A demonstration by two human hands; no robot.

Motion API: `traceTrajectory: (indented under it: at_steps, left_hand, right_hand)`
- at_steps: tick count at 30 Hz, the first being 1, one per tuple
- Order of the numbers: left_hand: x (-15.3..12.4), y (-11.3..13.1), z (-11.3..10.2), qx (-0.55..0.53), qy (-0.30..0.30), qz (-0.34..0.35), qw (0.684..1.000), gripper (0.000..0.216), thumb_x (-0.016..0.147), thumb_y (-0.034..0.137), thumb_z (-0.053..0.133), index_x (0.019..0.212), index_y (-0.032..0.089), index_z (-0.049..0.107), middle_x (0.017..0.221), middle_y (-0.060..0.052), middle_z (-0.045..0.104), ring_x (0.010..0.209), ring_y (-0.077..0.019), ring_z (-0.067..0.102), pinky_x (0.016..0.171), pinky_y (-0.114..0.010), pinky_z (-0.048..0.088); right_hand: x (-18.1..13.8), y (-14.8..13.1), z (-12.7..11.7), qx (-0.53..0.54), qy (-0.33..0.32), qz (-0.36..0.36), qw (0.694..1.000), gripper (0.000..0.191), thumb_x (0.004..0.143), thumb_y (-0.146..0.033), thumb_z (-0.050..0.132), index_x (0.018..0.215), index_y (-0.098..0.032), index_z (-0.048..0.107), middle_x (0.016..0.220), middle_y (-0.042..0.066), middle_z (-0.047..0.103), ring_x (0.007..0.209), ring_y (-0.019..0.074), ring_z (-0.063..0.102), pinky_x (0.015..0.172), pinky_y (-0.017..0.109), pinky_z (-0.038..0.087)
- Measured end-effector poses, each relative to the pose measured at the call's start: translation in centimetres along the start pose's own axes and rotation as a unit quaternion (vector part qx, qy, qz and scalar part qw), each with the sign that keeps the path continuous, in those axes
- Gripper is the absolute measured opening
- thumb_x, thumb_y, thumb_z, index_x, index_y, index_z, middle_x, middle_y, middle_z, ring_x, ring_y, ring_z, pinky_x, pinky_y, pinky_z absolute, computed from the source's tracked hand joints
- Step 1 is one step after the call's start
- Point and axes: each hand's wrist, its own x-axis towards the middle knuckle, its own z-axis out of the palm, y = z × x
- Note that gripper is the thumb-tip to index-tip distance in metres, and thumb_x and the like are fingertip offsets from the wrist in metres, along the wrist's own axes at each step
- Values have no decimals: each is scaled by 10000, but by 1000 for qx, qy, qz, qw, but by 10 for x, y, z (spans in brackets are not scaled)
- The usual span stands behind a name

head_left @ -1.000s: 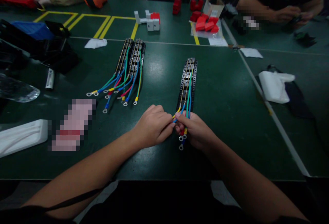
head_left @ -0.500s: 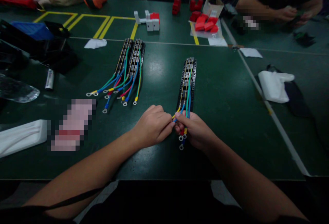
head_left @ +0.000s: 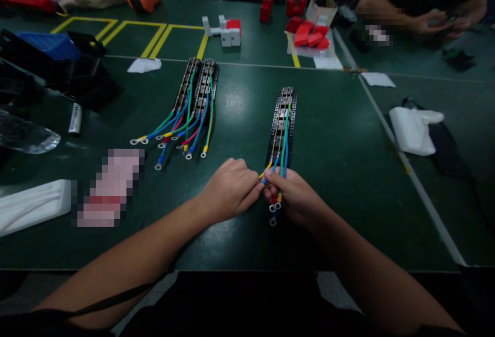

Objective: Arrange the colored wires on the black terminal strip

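A long black strip of sockets with metal bars (head_left: 281, 120) lies on the green table in front of me. Green, blue and yellow wires (head_left: 285, 146) run from it towards me, with ring terminals (head_left: 273, 213) on their ends. My right hand (head_left: 294, 192) is closed around these wires near the strip's near end, and the terminals hang out below the fingers. Closed in a pinch, my left hand (head_left: 232, 190) grips the yellow and blue wire ends beside my right thumb; its fingers hide those ends. Two similar wired strips (head_left: 203, 92) lie side by side further left.
Red plastic parts (head_left: 309, 35) lie in a bag at the back, near grey and white blocks (head_left: 231, 37). Black trays (head_left: 77, 74) and a white case (head_left: 36, 205) stand left. A white object (head_left: 413, 128) lies right. Another person's hands (head_left: 436, 22) work at the far right.
My hands hold almost the same pose on the wires. The strip's far end has shifted very slightly to the right. The other person's hands at the back have moved a little.
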Motion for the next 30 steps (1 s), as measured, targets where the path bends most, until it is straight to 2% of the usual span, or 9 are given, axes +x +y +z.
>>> traceTrajectory:
  at_steps: [11, 20, 24, 30]
  left_hand:
    - [-2, 0, -1, -47, 16, -24, 998, 270, 886, 355, 480, 710, 172, 572, 628, -19, 511, 674, -175, 439, 644, -329, 307]
    - [-3, -2, -4, -35, 21, 34, 999, 177, 873, 271, 494, 792, 164, 610, 683, -29, 570, 717, -183, 447, 674, -346, 309]
    - [-4, -5, -2, -9, 49, 52, 997, 174, 902, 260, 504, 834, 161, 629, 709, -36, 592, 721, -177, 451, 669, -340, 317]
    - [-5, -9, 2, -18, 122, 60, 991, 144, 886, 282, 587, 977, 177, 627, 773, -19, 645, 716, -152, 475, 673, -314, 347]
  right_hand:
    - [3, 4, -3, -4, -5, -9, 1000, 382, 821, -391, 624, 540, -168, 493, 486, -18, 518, 464, 80, 470, 502, 221, 360]
    - [2, 1, -3, 32, -7, 2, 999, 347, 794, -378, 660, 576, -172, 486, 477, -47, 473, 441, 67, 449, 474, 208, 350]
    - [2, 0, -4, 49, -6, 1, 999, 329, 790, -364, 671, 600, -170, 485, 475, -56, 461, 436, 60, 441, 461, 197, 344]
    - [0, -4, 1, 56, 5, 12, 998, 330, 757, -368, 697, 611, -175, 473, 462, -71, 433, 418, 58, 417, 449, 203, 339]
